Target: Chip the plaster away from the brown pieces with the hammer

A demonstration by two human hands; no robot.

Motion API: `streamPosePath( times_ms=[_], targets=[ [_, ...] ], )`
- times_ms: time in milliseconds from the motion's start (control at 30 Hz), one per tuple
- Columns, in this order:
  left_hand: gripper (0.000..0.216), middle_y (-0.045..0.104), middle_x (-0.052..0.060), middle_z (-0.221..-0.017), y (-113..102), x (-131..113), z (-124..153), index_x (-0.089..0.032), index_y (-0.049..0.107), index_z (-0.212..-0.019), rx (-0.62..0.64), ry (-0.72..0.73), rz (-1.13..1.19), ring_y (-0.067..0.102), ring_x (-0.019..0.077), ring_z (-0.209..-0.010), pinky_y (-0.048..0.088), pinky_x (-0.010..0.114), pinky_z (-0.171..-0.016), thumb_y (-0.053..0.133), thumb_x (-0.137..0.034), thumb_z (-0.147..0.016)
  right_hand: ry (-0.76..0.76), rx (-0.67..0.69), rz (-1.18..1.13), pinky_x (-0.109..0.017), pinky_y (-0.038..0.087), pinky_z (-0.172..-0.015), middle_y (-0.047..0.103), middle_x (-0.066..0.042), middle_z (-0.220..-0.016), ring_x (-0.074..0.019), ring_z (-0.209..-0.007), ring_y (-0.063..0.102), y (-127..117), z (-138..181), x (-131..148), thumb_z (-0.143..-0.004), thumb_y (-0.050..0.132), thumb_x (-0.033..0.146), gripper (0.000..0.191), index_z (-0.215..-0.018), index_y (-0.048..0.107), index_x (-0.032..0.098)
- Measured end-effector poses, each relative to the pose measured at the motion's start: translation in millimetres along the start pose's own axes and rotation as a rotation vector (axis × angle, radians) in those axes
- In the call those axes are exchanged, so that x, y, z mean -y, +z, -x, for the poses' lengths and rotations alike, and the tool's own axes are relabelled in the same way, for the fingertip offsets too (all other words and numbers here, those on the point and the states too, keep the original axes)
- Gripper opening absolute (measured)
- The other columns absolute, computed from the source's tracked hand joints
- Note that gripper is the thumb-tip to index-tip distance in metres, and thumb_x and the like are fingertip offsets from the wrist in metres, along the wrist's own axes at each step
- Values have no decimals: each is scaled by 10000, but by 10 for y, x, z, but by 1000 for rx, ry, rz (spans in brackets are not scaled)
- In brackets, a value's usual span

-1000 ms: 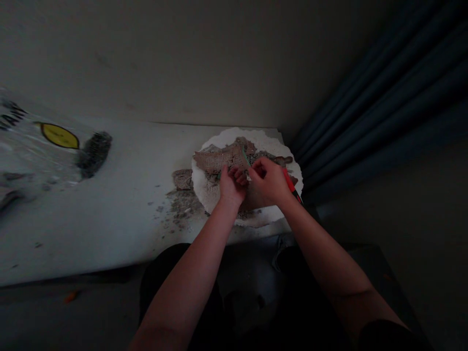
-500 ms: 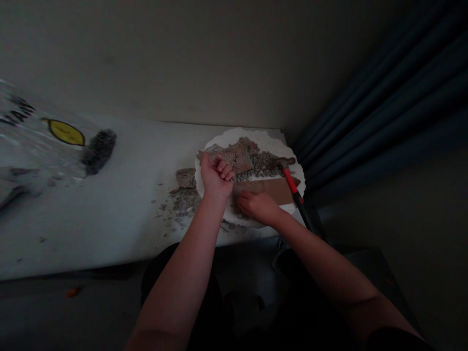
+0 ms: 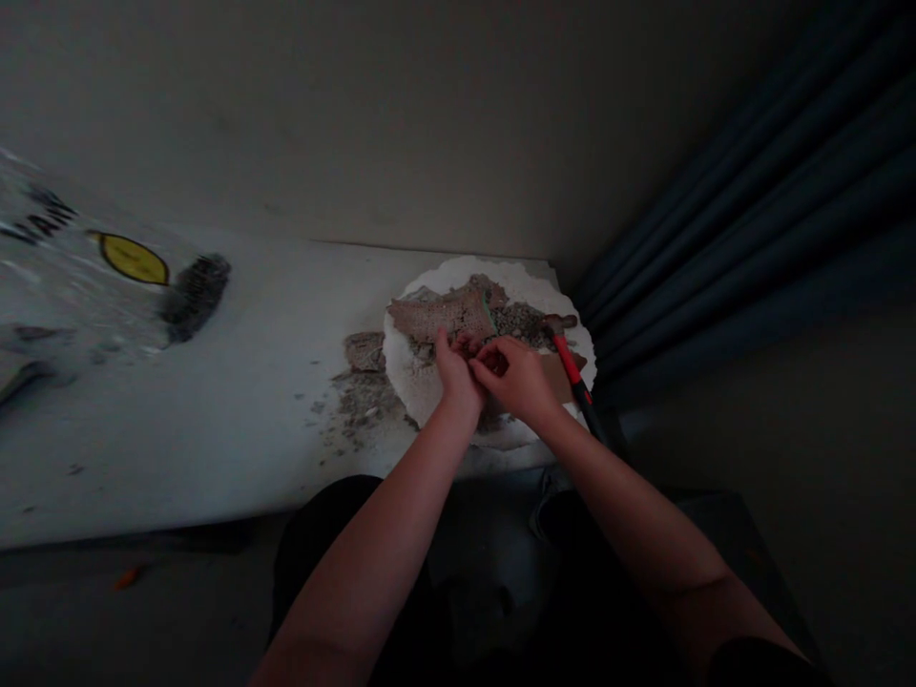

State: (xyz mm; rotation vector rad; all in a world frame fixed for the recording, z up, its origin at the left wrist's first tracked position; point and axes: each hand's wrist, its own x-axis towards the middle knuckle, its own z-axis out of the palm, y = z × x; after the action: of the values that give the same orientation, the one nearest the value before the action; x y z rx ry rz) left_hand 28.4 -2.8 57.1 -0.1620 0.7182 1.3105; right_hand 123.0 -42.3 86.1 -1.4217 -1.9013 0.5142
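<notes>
Left hand (image 3: 462,377): While its palm is turned up in the middle of the frame, its fingers are softly bent; I cannot tell if anything lies in them.
Right hand (image 3: 521,377): close against the left one, thumb and finger tips near each other; I cannot tell if they pinch something.
Rough brown woven cloth (image 3: 438,315): in the middle of the frame, just above the left fingers. It looks dusty and wavy, full of tiny holes, with a thin green edge (image 3: 488,305) on its right end.
Small grey stones (image 3: 521,322): a loose, bumpy pile right of the cloth.
Flat brown strip (image 3: 562,377): smooth, partly hidden behind the right hand.
White round piece with a ragged edge (image 3: 411,386): under the cloth, stones and strip, on the right end of the long pale table (image 3: 250,382).
Hammer with a red and black handle (image 3: 567,358): right of the hands, its handle slanting down to the right.
Grey crumbs (image 3: 358,403): spread on the table, left of the round piece.
Clear plastic bag with a yellow oval (image 3: 134,258): upper left.
Dark blue folded curtain (image 3: 751,191): upper right.
</notes>
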Motion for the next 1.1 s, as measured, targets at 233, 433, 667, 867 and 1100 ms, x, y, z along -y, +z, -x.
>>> streamPosePath(
  times_ms=[233, 433, 667, 867, 1100],
  targets=[
    [410, 264, -84, -472, 5, -153, 36, -191, 475, -693, 88, -13, 13, 220, 58, -330, 163, 189, -350, 336, -316, -1057, 115, -142, 58, -286, 447, -678, 653, -37, -787, -171, -719, 594, -271, -104, -402, -968, 522, 334, 201, -870, 615, 186],
    [415, 282, -79, -443, 49, -622, -7, -206, 491, -674, 158, 104, 21, 227, 62, -327, 179, 202, -332, 487, -458, -1004, 13, 290, 357, -294, 452, -789, 677, -79, -1056, -192, -907, 634, -229, -33, -569, -949, 600, 249, 143, -1028, 695, 177],
    [424, 300, -75, -432, 28, -768, 0, -204, 518, -667, 154, 158, 12, 222, 62, -324, 193, 208, -329, 460, -442, -1013, -27, 372, 582, -306, 448, -811, 658, -113, -1150, -220, -970, 643, 5, -25, -512, -1029, 473, 260, 230, -1102, 670, 165],
    [377, 291, -77, -436, 19, -750, -16, -209, 526, -686, 152, 135, -9, 211, 66, -328, 183, 218, -328, 488, -407, -1004, -23, 369, 678, -330, 441, -781, 640, -156, -1192, -239, -947, 633, 118, -43, -583, -1057, 345, 230, 283, -1152, 595, 136],
    [316, 284, -78, -443, 23, -738, -3, -208, 544, -711, 179, 83, -32, 211, 67, -326, 169, 214, -318, 496, -335, -997, 25, 383, 666, -335, 423, -755, 664, -184, -1159, -264, -957, 646, 127, -31, -592, -1056, 306, 210, 256, -1140, 536, 135]
  ],
)
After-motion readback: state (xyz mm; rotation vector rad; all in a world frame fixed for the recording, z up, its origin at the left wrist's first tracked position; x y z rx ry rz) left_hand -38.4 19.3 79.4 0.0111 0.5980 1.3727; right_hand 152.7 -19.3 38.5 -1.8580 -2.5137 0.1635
